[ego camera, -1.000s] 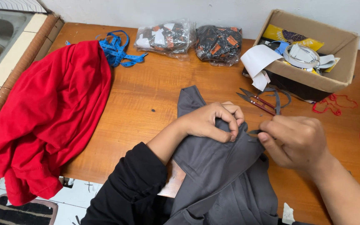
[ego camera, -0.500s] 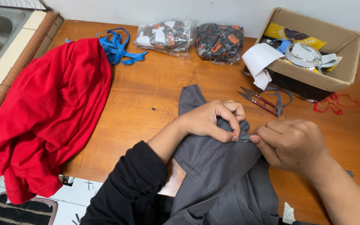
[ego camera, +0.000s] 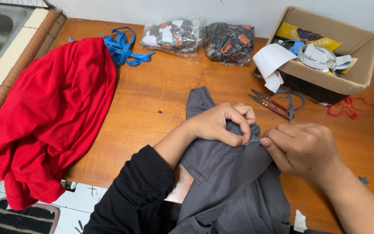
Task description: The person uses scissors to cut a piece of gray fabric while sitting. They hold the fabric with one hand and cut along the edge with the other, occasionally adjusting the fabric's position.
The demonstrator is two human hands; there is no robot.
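Head view looks down at a brown wooden table (ego camera: 161,99). Both hands meet on a grey cloth (ego camera: 226,173) that lies at the near edge of the table and hangs down toward the person. The left hand (ego camera: 224,123) is curled tight and pinches a fold of the grey cloth. The right hand (ego camera: 301,149) is closed too, and its fingertips (ego camera: 265,142) pinch the same spot, just beside the left thumb. Whether something tiny sits between those fingers is too small to see.

Just behind the hands lie small dark red thread snips (ego camera: 267,103), close to the cloth but not touching the hands. A big red cloth (ego camera: 53,112) covers the left side of the table and droops over the edge. A blue measuring tape (ego camera: 124,47) peeks out from behind it.

At the far edge sit two clear plastic bags (ego camera: 200,39) side by side, full of dark things with orange and white bits. To the right stands an open brown cardboard box (ego camera: 351,80) with a yellow packet (ego camera: 310,34), white paper (ego camera: 273,60) and a roll of white tape inside. Red thread (ego camera: 351,106) lies curled in front of the box.
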